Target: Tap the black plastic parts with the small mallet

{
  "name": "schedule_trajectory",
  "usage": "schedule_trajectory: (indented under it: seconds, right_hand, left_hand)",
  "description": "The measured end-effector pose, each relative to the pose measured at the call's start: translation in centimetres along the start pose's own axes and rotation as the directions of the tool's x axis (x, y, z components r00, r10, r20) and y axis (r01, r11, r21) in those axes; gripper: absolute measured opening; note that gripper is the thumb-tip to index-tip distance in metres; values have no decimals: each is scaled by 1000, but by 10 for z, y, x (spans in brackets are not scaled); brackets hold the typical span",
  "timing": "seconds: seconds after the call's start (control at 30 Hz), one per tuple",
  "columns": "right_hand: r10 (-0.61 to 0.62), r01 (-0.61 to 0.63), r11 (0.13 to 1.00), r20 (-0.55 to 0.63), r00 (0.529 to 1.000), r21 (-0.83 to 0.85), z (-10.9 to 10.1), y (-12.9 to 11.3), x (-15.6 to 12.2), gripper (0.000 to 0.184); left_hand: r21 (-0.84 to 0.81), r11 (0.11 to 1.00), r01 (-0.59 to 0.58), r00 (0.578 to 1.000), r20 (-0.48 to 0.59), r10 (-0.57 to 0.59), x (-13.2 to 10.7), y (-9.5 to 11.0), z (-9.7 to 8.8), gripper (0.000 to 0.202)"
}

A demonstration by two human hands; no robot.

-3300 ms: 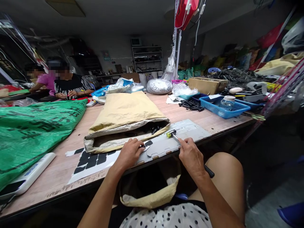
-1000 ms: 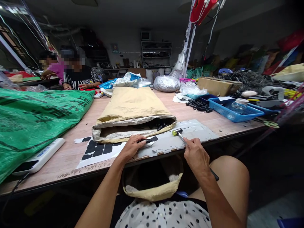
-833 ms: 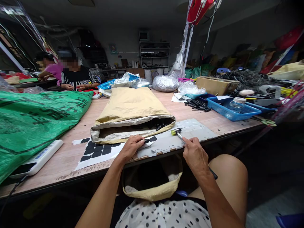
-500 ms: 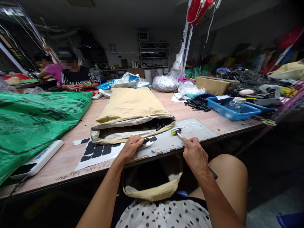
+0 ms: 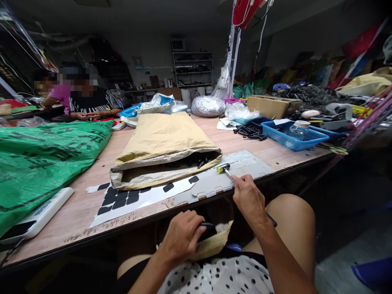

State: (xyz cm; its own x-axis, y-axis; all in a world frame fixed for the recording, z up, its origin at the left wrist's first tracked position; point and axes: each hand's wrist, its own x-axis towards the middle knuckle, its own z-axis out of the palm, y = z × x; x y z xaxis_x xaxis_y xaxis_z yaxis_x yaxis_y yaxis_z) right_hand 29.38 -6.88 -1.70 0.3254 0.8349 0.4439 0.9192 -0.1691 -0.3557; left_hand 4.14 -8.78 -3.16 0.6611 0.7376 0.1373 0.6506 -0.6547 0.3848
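My left hand (image 5: 183,236) is closed on a small black part (image 5: 207,225) and hangs over the mouth of a lower sack (image 5: 216,244) at my lap. My right hand (image 5: 249,200) grips a small mallet (image 5: 223,168) with a yellow-and-black head and a metal shaft. The mallet's head is over the grey board (image 5: 245,163) at the table's edge. Left of the board lies a white sheet with black rounded stickers (image 5: 116,200). A tan sack (image 5: 168,134) lies on the table, its mouth towards me, with black parts (image 5: 203,161) inside.
A green bag (image 5: 52,159) and a white device (image 5: 43,214) occupy the table's left side. At right stand a blue basket (image 5: 294,136), a cardboard box (image 5: 272,107) and a pile of black parts (image 5: 249,131). Two people sit across at the far left.
My left hand has moved from the board's left end down over the lower sack, carrying the black part. The mallet stays in my right hand, and the view has shifted slightly.
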Motion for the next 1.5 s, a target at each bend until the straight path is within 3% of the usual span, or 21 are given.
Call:
schedule_trajectory:
  seconds: [0.1, 0.17, 0.23, 0.3, 0.37, 0.4, 0.5, 0.63, 0.93, 1.0, 1.1, 1.2, 1.3, 1.37, 1.5]
  right_hand:
    - [8, -9, 1000, 30, 1000, 13, -2, -1, 0, 37]
    - [13, -14, 1000, 43, 999, 20, -3, -2, 0, 37]
    - [20, -20, 1000, 41, 999, 20, -4, -2, 0, 37]
    - [21, -21, 1000, 33, 999, 15, -4, -3, 0, 37]
    - [24, -24, 1000, 36, 999, 13, -4, -3, 0, 37]
    - [27, -27, 1000, 43, 999, 14, -4, -3, 0, 37]
    - [44, -46, 999, 66, 997, 19, -4, -2, 0, 37]
    - [56, -57, 998, 58, 997, 16, -4, -3, 0, 36]
    - [49, -50, 999, 48, 998, 15, -5, -4, 0, 36]
    - [49, -50, 999, 43, 998, 20, -5, -4, 0, 36]
    - [44, -45, 999, 37, 998, 24, -5, -3, 0, 36]
    - [39, -40, 999, 33, 999, 30, -4, -3, -1, 36]
    - [40, -41, 998, 20, 999, 40, -4, -3, -2, 36]
    - [43, -43, 997, 16, 999, 59, -3, -1, -2, 36]
    - [26, -31, 981, 28, 999, 191, 1, 10, 2, 35]
  left_hand:
    - [51, 988, 148, 979, 131, -153, -7, 1, 22, 23]
    - [-6, 988, 155, 976, 157, -152, -3, 1, 20, 19]
    - [-99, 989, 105, 993, 62, -99, 10, -1, 3, 18]
    - [-113, 988, 105, 983, -136, -121, 30, -9, -24, 25]
    - [22, 964, 266, 904, -353, -241, 56, -28, -51, 33]
    - [113, 924, 365, 869, -398, -295, 68, -41, -63, 33]
    - [190, 863, 469, 835, -414, -363, 98, -79, -86, 32]
    - [277, 828, 488, 859, -323, -398, 114, -105, -92, 31]
    - [281, 777, 563, 826, -207, -524, 101, -92, -104, 42]
    - [268, 769, 580, 812, -257, -523, 95, -86, -101, 41]
    - [263, 744, 615, 772, -391, -500, 85, -81, -92, 25]
    - [142, 825, 547, 772, -466, -432, 74, -78, -83, 15]
    - [-23, 946, 324, 829, -475, -295, 62, -73, -74, 25]
    - [-90, 972, 218, 871, -432, -236, 55, -70, -68, 24]
    - [-144, 968, 205, 900, -362, -244, 50, -69, -57, 20]
